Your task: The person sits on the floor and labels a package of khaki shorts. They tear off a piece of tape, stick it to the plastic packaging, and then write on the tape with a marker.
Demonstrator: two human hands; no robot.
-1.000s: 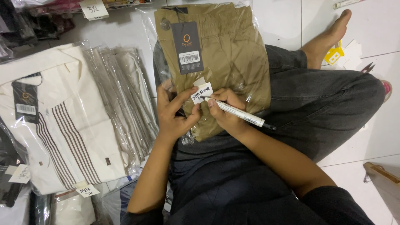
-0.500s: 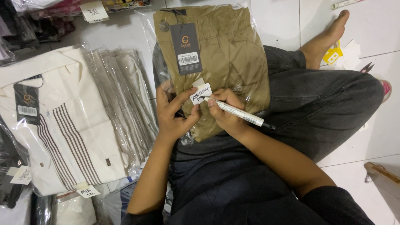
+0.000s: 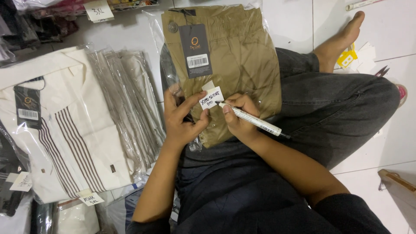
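Khaki trousers (image 3: 242,65) in a clear bag lie across the person's lap, and little has changed over the last second: the white label (image 3: 212,97) on the bag sits in the same spot, though the pen (image 3: 253,121) has edged along its lower line of writing. The left hand (image 3: 184,117) pinches the label's left edge against the trousers. The right hand (image 3: 240,115), just right of the label, grips the pen, tip down.

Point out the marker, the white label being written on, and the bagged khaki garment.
marker (image 3: 255,122), head view, middle of its white barrel.
white label (image 3: 211,98), head view, centre of the paper.
bagged khaki garment (image 3: 247,56), head view, bare fabric right of its dark hang tag.
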